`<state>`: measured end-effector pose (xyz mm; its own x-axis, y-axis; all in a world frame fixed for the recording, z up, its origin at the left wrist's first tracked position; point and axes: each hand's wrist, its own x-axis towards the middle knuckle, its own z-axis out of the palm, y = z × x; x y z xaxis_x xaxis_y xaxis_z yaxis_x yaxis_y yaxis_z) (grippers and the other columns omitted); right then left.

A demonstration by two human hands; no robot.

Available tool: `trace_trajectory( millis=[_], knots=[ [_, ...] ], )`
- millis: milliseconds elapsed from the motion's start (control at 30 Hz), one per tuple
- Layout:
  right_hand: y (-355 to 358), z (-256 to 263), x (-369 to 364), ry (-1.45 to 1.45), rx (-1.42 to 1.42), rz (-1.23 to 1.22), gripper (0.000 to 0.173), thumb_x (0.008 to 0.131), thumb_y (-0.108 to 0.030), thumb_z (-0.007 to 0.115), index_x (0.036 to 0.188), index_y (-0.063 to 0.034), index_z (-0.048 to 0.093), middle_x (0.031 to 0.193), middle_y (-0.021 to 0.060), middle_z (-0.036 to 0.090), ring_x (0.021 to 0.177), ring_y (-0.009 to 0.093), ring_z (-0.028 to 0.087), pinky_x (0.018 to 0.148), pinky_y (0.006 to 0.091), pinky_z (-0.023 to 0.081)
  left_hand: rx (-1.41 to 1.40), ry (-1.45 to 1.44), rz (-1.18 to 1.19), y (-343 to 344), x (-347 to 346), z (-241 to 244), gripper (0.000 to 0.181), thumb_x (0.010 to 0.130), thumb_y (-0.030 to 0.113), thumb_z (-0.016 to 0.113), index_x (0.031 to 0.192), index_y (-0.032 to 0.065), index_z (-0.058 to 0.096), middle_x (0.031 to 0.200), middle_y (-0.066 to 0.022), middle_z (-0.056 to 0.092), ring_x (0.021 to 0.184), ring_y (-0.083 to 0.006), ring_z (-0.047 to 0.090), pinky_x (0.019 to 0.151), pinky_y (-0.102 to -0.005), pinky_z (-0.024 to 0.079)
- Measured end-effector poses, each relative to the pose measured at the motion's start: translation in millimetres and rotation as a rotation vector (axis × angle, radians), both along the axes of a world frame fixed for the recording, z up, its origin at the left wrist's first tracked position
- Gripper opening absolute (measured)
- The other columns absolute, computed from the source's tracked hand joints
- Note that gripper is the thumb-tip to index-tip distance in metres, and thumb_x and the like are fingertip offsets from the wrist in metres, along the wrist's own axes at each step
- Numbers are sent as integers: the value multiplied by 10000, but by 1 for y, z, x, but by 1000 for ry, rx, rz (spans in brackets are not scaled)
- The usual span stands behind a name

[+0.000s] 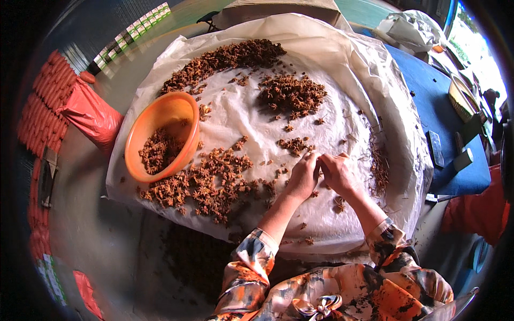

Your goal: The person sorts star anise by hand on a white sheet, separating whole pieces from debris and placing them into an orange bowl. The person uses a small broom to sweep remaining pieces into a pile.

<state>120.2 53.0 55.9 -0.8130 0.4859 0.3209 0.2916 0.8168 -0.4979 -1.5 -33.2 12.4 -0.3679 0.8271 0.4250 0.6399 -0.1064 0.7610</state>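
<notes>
My left hand (304, 176) and my right hand (339, 172) meet fingertip to fingertip over a white plastic sheet (249, 104). Their fingers are bent; whatever is between them is too small or hidden to make out. Just beyond the fingers lies a small cluster of dried star anise (295, 146). A larger heap of star anise (293, 94) sits farther back, and a long dark pile (229, 60) runs along the far left. More star anise (217, 178) spreads to the left of my hands. An orange plastic basin (192, 136), tilted and partly filled with star anise, rests at the sheet's left side.
Thin stems (378, 164) lie along the sheet's right side. A blue table (425, 84) on the right bears a phone-like dark slab (435, 148), a pale cylinder (463, 159) and a woven basket (461, 98). At left stand a red sack (94, 116) and stacked red net bags (48, 100).
</notes>
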Motion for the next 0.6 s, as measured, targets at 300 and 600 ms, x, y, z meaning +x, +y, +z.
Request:
trace_trajectory(
  millis=[300,600],
  knots=[
    [119,-45,40,-84,528,-333,305,904,-268,635,1182,-142,652,1153,131,669,1000,279,643,964,442,434,-90,496,243,-53,-59,-15,498,890,188,667,1343,47,515,1339,-176,518,1219,-332,499,1024,-489,396],
    [29,-75,-16,-196,205,206,531,918,-396,637,1325,-61,581,1435,163,504,1378,327,414,1127,499,315,-313,540,94,-50,-82,-34,384,865,208,706,1216,61,660,1448,-168,479,1368,-362,397,1135,-488,323]
  ],
)
